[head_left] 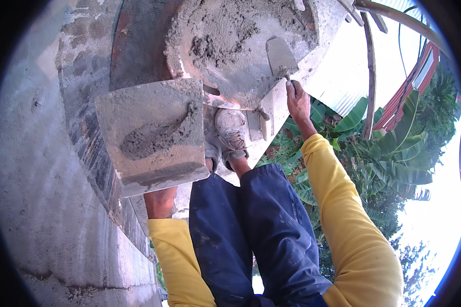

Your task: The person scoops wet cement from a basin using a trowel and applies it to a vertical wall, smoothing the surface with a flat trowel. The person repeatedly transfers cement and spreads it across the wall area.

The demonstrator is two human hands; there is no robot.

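Observation:
My right hand [298, 104] is closed round the handle of a trowel [281, 55]. The trowel's grey, mortar-coated blade lies over a round tub [176, 59] of wet grey mortar [223, 43]. To the left, a square, mortar-stained hawk [148, 105] is held up beside the tub's near rim. A dark, uneven smear of mortar [156, 139] sits on its face. My left wrist [160, 203] runs up behind the hawk's lower edge; the board hides my left hand and its fingers, which support it from underneath.
My shoe [231, 128] stands close to the tub, beside a small handled tool [264, 114]. A rough cement wall [41, 153] rises on the left. At right are wooden poles [370, 77], a pale corrugated roof [343, 66] and banana leaves [399, 148] below the ledge.

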